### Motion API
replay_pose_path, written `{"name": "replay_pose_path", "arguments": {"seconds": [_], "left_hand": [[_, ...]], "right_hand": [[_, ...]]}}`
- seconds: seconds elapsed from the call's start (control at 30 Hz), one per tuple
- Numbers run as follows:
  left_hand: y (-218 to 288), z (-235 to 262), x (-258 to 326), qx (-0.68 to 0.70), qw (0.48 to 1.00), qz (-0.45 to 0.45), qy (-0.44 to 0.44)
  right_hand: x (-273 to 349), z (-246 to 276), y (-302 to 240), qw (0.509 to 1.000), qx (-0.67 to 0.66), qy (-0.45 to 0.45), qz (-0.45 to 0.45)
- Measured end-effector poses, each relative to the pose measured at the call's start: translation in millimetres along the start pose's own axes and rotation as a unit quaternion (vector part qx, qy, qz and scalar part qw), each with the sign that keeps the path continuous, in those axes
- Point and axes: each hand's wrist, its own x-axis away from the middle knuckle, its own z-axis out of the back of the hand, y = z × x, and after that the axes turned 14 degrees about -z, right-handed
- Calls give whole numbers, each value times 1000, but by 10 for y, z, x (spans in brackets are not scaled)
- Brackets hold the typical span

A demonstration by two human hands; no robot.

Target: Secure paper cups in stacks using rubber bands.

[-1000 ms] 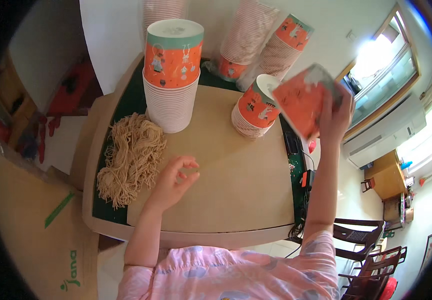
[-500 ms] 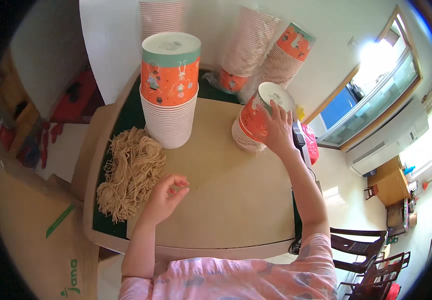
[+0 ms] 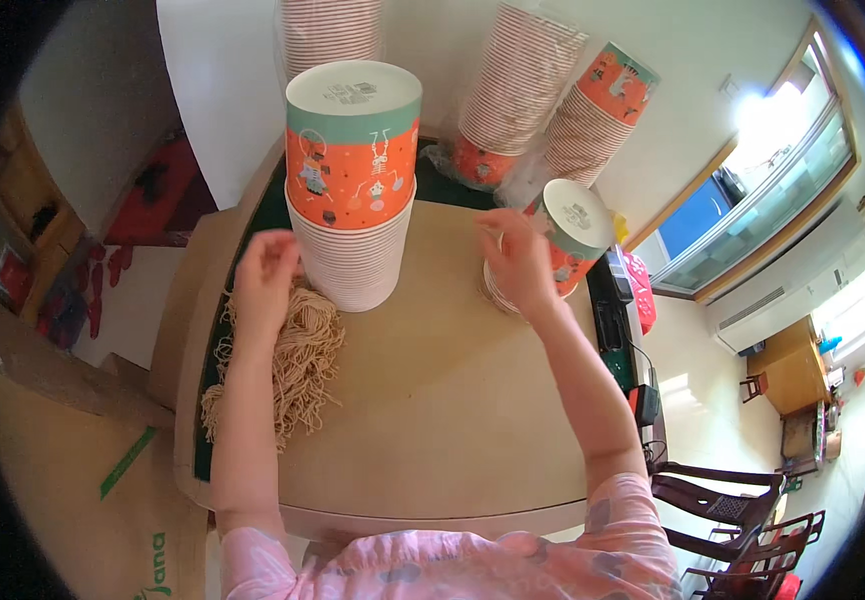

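Holding left hand (image 3: 265, 282) half-curled, seemingly empty, nearer tall upright cup stack (image 3: 355, 185) at 2 o'clock; holding right hand (image 3: 521, 258) loosely curled, seemingly empty, stack at 10 o'clock.

Showing smooth printed paper with a soft sheen on the tall tub stack (image 3: 353, 170) and the shorter tub stack (image 3: 575, 240). Looking rough and fibrous on the bundle of twine (image 3: 305, 365), smooth and matt on the tan tabletop sheet (image 3: 453, 400). Glinting as creased clear plastic wrap (image 3: 530, 182), appearing as soft cloth on the pink shirt (image 3: 433, 555).
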Motion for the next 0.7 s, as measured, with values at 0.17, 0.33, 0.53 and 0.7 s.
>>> {"name": "replay_pose_path", "arguments": {"seconds": [0.17, 0.33, 0.53, 0.7], "left_hand": [[-107, -72, -500, 1, 996, 76, 43], [-240, 15, -619, 36, 993, 111, 29], [-158, 21, -645, 66, 988, 134, 28], [6, -6, -656, 84, 985, 149, 32]], "right_hand": [[-438, -540, -131, 954, -280, -28, -104], [-516, -565, -423, 881, -348, -143, -288], [-582, -573, -284, 798, -448, -227, -333], [-601, -592, -213, 772, -485, -243, -330]]}}
